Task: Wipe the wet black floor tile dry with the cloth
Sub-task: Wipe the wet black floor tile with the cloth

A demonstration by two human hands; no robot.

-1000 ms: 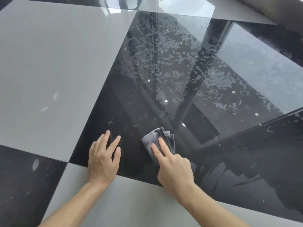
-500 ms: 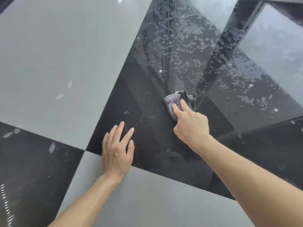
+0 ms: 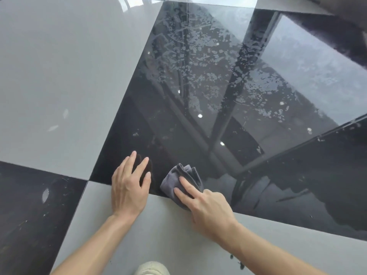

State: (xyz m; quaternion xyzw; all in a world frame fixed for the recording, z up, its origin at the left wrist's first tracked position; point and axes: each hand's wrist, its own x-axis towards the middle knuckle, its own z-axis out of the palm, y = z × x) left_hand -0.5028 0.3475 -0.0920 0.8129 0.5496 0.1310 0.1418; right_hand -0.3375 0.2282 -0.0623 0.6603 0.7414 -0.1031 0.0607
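Note:
The big glossy black floor tile (image 3: 198,96) fills the middle of the view. Water blotches cover its far half, while the near part looks smooth and reflective. A crumpled grey cloth (image 3: 178,179) lies at the tile's near edge, partly over the joint with the grey tile. My right hand (image 3: 206,207) presses on it with straight fingers laid across the top. My left hand (image 3: 129,187) rests flat beside it, fingers spread on the black tile's near corner, palm on the grey tile.
Grey tiles (image 3: 59,66) lie to the left and along the near side (image 3: 158,235). Another black tile (image 3: 29,215) sits at the lower left. A light shoe tip (image 3: 152,268) shows at the bottom edge. Small dark drops (image 3: 236,261) dot the near grey tile.
My right hand has pulled the cloth back from the middle of the black tile to its near edge. The left hand stays planted at the near corner.

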